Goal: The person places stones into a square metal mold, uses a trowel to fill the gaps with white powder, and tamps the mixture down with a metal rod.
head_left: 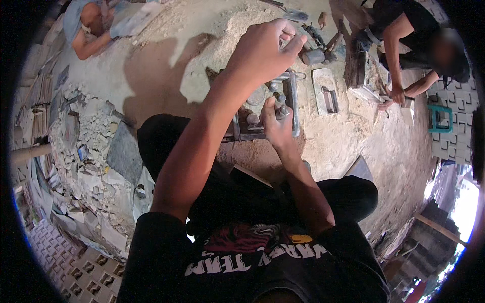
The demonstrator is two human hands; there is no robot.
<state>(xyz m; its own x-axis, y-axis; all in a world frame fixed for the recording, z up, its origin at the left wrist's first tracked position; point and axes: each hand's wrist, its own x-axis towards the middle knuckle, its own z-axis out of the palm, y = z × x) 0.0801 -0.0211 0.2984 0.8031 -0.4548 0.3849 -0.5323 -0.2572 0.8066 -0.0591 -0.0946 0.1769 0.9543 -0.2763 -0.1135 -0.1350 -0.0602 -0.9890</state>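
Note:
My left hand (268,50) is raised above the far side of a dark rectangular frame (296,108), its fingers curled closed; whatever they may hold is hidden. Lower down, at the frame's near right part, my right hand (277,126) is closed around a small grey rounded piece (284,112), whose end pokes out past the thumb. Inside the frame lie a pale round shape (256,96) and several small knobby lumps, one of them a pale lump (252,119) left of my right hand. My left forearm covers the frame's left part.
Right of the frame lies a pale slab (325,92) with a slot. Beyond it are a grey cylinder (313,57) and scattered tools. A co-worker's hands (396,96) work at the right; another person sits far left. Rubble (88,146) and a dark board (125,153) lie left.

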